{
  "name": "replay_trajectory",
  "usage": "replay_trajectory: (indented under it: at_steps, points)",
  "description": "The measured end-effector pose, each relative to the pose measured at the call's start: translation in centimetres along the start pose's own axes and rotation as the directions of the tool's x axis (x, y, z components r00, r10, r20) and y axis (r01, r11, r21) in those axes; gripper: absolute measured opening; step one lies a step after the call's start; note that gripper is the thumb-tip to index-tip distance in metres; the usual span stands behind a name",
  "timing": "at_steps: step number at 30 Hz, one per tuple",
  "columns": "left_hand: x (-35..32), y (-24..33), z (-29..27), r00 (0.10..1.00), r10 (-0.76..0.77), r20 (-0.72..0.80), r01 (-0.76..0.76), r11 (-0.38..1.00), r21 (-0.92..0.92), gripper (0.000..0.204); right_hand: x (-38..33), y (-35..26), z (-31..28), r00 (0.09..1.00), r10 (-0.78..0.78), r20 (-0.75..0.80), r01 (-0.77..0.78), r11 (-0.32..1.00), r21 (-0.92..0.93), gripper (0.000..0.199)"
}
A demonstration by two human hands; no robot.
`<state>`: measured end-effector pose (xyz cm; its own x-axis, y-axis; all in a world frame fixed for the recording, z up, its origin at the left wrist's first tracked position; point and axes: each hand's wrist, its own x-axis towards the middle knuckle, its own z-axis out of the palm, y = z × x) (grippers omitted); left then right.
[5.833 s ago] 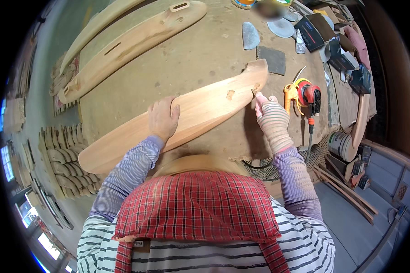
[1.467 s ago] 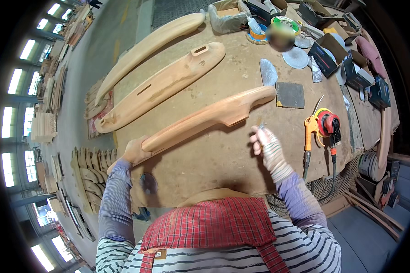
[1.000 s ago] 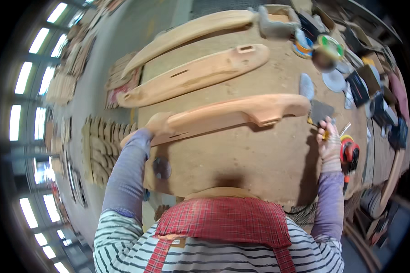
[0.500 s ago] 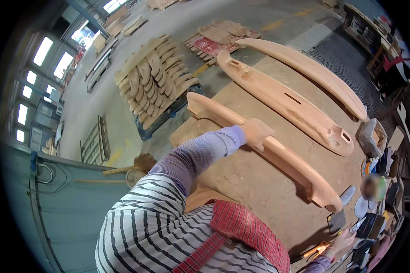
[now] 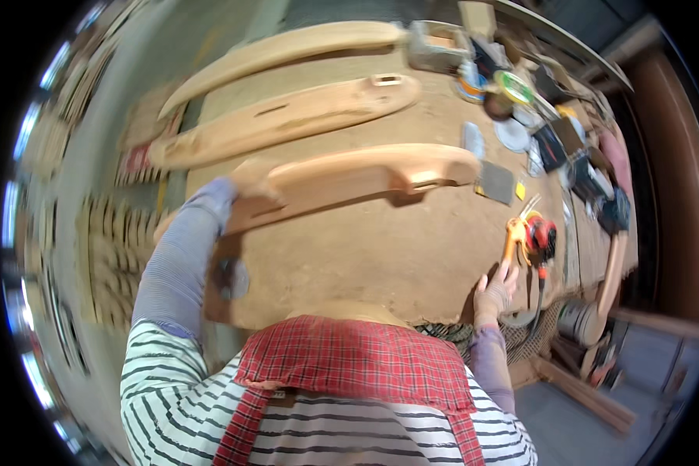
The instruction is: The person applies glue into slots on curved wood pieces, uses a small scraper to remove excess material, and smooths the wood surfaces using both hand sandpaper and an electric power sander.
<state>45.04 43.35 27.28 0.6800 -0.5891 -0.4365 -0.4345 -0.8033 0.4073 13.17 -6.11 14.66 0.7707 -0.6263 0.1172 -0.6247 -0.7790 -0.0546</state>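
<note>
A long, curved, carved wooden piece (image 5: pixel 342 175) lies across the worktable, the nearest of three. My left hand (image 5: pixel 252 186), blurred by motion, is wrapped over its left part. At the table's right side my right hand (image 5: pixel 497 291) is closed around the handle of an orange tool (image 5: pixel 514 233) with slim metal tips; its exact kind is unclear. Just beyond that tool sits a red and black power tool (image 5: pixel 540 237) with a cord or hose running down from it. A dark grey abrasive pad (image 5: pixel 495 182) lies near the wooden piece's right end.
Two more wooden pieces, a slotted one (image 5: pixel 287 120) and a smooth one (image 5: pixel 287 54), lie farther back on the worktable (image 5: pixel 365 264). Tape rolls, discs, boxes and a plastic-lined container (image 5: pixel 439 46) crowd the right. Stacked wooden parts (image 5: pixel 116 256) stand to the left.
The view has swung toward the right side of the table. My right hand, earlier low at the right edge beside the orange tool, now shows with it. My left hand stays on the nearest wooden piece.
</note>
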Motion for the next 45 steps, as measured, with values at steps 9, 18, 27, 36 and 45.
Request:
replay_trajectory:
  at_steps: [9,18,27,36,45]
  points:
    - [-5.0,2.1,6.6,0.806,-0.040,0.591,0.319,0.869,-0.377,0.075,-3.6,5.4,-1.3,0.984,0.081,0.159,-0.168,0.717,0.676,0.039]
    - [-3.5,3.5,11.8,0.806,-0.129,0.578,0.315,0.920,-0.234,0.071,3.6,21.0,-10.4,0.973,0.204,-0.106,-0.119,0.841,0.529,0.044]
    - [-2.7,6.1,14.0,0.978,-0.013,0.209,0.038,0.992,-0.117,0.074,18.0,23.1,-6.9,0.952,0.241,-0.188,-0.267,0.955,-0.128,0.046]
    - [-4.6,9.1,15.8,0.999,-0.051,0.003,0.049,0.981,0.190,0.069,20.7,7.8,-5.9,0.933,-0.029,0.360,0.062,0.995,-0.079,0.081]
    - [-1.6,15.6,15.1,0.996,-0.083,0.019,0.082,0.876,-0.476,0.042,10.1,8.0,-9.6,0.722,-0.352,0.596,-0.687,-0.256,0.680,0.055]
